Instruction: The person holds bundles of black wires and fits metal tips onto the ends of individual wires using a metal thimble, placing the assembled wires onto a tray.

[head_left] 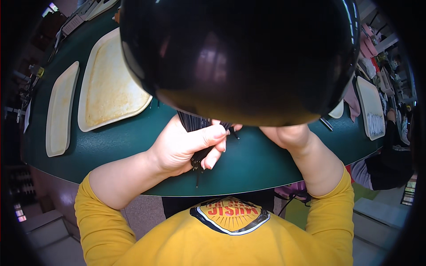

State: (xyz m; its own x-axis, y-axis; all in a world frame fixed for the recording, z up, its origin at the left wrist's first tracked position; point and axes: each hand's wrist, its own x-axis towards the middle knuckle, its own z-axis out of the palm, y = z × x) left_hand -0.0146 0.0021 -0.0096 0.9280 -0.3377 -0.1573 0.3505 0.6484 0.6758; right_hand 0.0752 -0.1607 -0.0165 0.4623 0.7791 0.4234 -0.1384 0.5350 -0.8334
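Left of the grip lies a wide tray (108,88); the left hand (182,144) closes firmly round black wires (190,121), gathered but uneven-ended below the grip. The right hand (290,135), rightward, is mostly hidden; its hold I cannot tell.

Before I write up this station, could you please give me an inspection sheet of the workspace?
Surface: green table, partly hidden by a large black dome.
Things in hand: bundle of thin black strands.
Clutter: narrow tray and large tray at left; far-right tray holding thin white pieces; pink cloth.
Hands: left hand closed around the bundle; right hand mostly behind the dome, grip unclear.
Cables: nothing seen, unless the strands are wires.
Surroundings: speckled floor; outer edges too dim to tell.
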